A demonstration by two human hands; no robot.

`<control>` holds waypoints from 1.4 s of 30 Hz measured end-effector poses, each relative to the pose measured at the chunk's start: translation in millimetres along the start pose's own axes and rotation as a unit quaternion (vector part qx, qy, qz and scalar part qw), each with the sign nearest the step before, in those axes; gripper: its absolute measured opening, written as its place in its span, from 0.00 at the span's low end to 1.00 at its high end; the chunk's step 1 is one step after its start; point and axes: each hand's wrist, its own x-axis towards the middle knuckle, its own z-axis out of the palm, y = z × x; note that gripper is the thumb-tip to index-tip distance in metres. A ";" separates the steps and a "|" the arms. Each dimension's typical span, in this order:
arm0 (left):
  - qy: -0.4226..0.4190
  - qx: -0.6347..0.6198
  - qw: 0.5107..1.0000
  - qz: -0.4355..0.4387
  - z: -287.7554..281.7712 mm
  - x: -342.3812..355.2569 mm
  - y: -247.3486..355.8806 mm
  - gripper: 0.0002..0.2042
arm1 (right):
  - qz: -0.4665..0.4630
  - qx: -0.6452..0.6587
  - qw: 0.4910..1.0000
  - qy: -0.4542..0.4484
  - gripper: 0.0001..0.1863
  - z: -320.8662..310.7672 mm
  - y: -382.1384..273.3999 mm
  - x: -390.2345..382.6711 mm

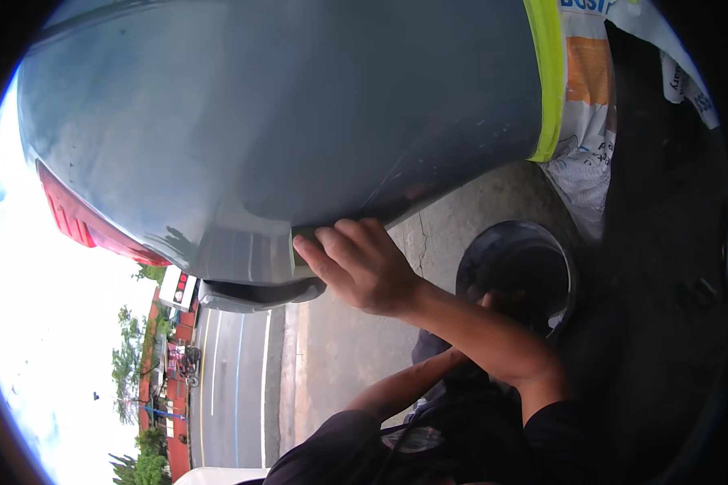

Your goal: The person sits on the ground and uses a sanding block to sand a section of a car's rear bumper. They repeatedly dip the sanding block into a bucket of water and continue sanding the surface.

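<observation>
Directly between right fingers (322,260) and panel (323,121): greenish pad (298,265).

2 bare arms cross, the right forearm (477,327) passing in front of the left forearm (408,380). The right arm bends at the elbow (538,372), then slants forward and leftward, the wrist (412,297) nearly in line with it. The right hand (364,267) shows its back, fingers (344,246) bent and close together. The left hand (505,301), beyond the right forearm, is mostly lost in shadow; its grip is unclear.
</observation>
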 end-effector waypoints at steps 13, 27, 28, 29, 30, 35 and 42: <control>0.105 0.299 0.948 -0.003 4.4 4.4 -18.0 0.21 | -0.059 -0.257 0.955 0.137 0.26 -144.4 87.0 143.6; 0.084 0.339 0.937 0.024 10.7 -3.2 -60.8 0.19 | -0.058 -0.026 0.997 -0.042 0.24 -23.2 12.8 50.0; 0.069 0.324 0.943 -0.016 6.5 2.9 -36.8 0.20 | -0.066 -0.062 0.995 -0.029 0.26 -46.1 21.0 63.5; 0.078 0.319 0.944 0.005 2.3 5.8 -28.1 0.21 | -0.073 -0.086 0.994 -0.015 0.29 -69.5 28.2 85.3; 0.084 0.313 0.946 0.025 2.0 4.1 -24.1 0.22 | -0.063 -0.124 0.990 0.004 0.30 -95.3 35.1 109.2; 0.069 0.289 0.954 0.031 1.6 4.6 -24.3 0.23 | -0.112 -0.329 0.931 0.114 0.24 -157.0 84.6 220.9; 0.063 0.254 0.963 0.066 11.0 1.4 -19.0 0.22 | -0.166 -0.296 0.935 0.102 0.26 -75.5 64.3 192.8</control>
